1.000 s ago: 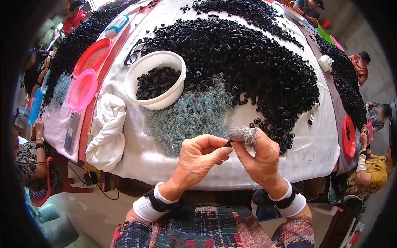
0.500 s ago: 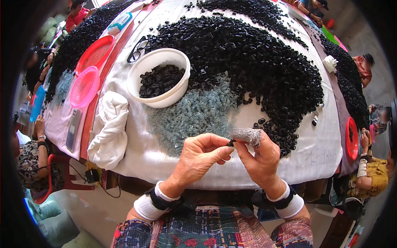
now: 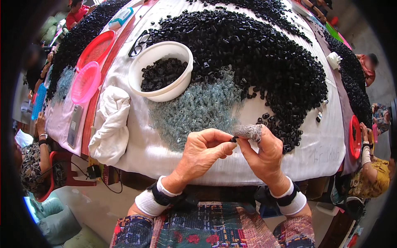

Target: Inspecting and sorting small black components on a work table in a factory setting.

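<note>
A small black plastic piece (image 3: 234, 139) is pinched between the fingertips of my left hand (image 3: 202, 153) and my right hand (image 3: 264, 155), which meet above the near part of the white-covered table. My right index finger wears a grey knitted finger cover (image 3: 248, 132). Just beyond my hands lies a heap of small clear metallic-looking coil springs (image 3: 198, 107). A large heap of small black plastic parts (image 3: 264, 62) spreads behind and to the right. Whether a spring is in my fingers, I cannot make out.
A white bowl (image 3: 188, 78) part-filled with black pieces stands left of centre. Nearby are a twisted white cloth (image 3: 109, 124), eyeglasses (image 3: 139, 43), a phone (image 3: 75, 126), a pink basket (image 3: 85, 82) and a red tray (image 3: 109, 39). Other people sit along both sides.
The table scene has shifted slightly in view as my head moved. My hands stay together, still pinching the small black piece, with little change in finger position.
</note>
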The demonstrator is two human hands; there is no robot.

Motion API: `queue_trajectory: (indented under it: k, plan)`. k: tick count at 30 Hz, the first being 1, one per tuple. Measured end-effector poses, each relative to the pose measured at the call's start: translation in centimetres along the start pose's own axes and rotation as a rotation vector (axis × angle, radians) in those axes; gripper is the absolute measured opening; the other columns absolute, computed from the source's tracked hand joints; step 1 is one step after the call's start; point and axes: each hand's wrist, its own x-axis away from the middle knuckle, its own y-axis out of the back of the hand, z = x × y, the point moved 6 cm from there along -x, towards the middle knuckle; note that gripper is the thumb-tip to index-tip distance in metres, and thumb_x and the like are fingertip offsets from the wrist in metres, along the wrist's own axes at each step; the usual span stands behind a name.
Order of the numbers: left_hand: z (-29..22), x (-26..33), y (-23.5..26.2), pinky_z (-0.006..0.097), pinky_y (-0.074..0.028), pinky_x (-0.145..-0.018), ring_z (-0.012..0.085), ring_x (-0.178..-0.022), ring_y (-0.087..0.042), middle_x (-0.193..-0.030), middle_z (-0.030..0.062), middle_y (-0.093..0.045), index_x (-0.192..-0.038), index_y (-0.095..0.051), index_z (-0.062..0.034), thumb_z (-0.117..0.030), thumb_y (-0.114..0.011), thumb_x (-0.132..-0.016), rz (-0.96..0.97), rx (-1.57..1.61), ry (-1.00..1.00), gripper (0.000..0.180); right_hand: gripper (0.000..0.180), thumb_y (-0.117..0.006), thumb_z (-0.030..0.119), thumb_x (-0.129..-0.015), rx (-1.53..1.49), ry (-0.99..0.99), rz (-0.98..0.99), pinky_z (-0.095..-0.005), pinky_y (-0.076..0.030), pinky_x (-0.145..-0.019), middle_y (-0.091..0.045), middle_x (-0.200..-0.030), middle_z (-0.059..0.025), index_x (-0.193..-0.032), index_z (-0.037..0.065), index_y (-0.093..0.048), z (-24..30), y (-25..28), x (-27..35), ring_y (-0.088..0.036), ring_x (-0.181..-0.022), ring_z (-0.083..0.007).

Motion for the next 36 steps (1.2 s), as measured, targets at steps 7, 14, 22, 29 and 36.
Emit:
queue_trajectory:
  k: [7,14,22,29,36]
  plan:
    - [-0.1,-0.2,0.0,0.021,-0.052,-0.065,0.0075,-0.073,-0.062,-0.082,0.0048,-0.068,-0.098,-0.066,0.002,-0.01,-0.071,-0.084,0.039,-0.002,0.019,0.019,0.025,-0.07,-0.006,-0.073,-0.184,-0.094,0.0,-0.0299,-0.051,-0.059,-0.065,-0.082,-0.0099,-0.096,0.004,-0.066,-2.4,-0.4,0.9,-0.065,-0.068,-0.0229]
    - [-0.3,-0.1,-0.2,0.023,-0.052,-0.067,0.0101,-0.071,-0.063,-0.079,0.0073,-0.068,-0.097,-0.066,0.0032,-0.007,-0.071,-0.083,-0.012,-0.034,0.033,0.018,0.025,-0.069,-0.008,-0.073,-0.001,0.011,-0.036,-0.0301,-0.052,-0.059,-0.064,-0.082,-0.0117,-0.095,0.001,-0.064,-0.3,-0.1,0.6,-0.064,-0.068,-0.0237]
    - [0.3,-0.1,0.0,0.023,-0.052,-0.065,0.0105,-0.07,-0.063,-0.079,0.0085,-0.068,-0.097,-0.066,0.0038,-0.01,-0.071,-0.084,-0.052,-0.025,0.062,0.02,0.025,-0.068,-0.009,-0.073,0.044,0.003,-0.029,-0.0306,-0.05,-0.056,-0.061,-0.08,-0.0112,-0.096,0.001,-0.065,-0.2,-0.5,0.7,-0.062,-0.065,-0.0242]
    - [0.6,-0.4,0.2,0.024,-0.053,-0.065,0.0125,-0.07,-0.065,-0.079,0.0084,-0.068,-0.095,-0.066,0.003,-0.006,-0.069,-0.084,0.0,0.084,0.1,0.015,0.032,-0.069,-0.006,-0.072,-0.041,0.04,0.044,-0.0299,-0.05,-0.058,-0.06,-0.084,-0.011,-0.102,0.001,-0.064,-0.8,-0.7,0.6,-0.06,-0.064,-0.0236]
    - [0.7,-0.8,0.1,0.022,-0.051,-0.065,0.0104,-0.073,-0.064,-0.085,0.0073,-0.069,-0.095,-0.067,0.0,-0.013,-0.067,-0.086,0.033,0.235,0.14,0.016,0.052,-0.078,0.005,-0.065,-0.027,-0.04,0.144,-0.0358,-0.049,-0.071,-0.056,-0.097,-0.0136,-0.113,0.0,-0.059,-0.2,-1.2,0.8,-0.056,-0.085,-0.0291]
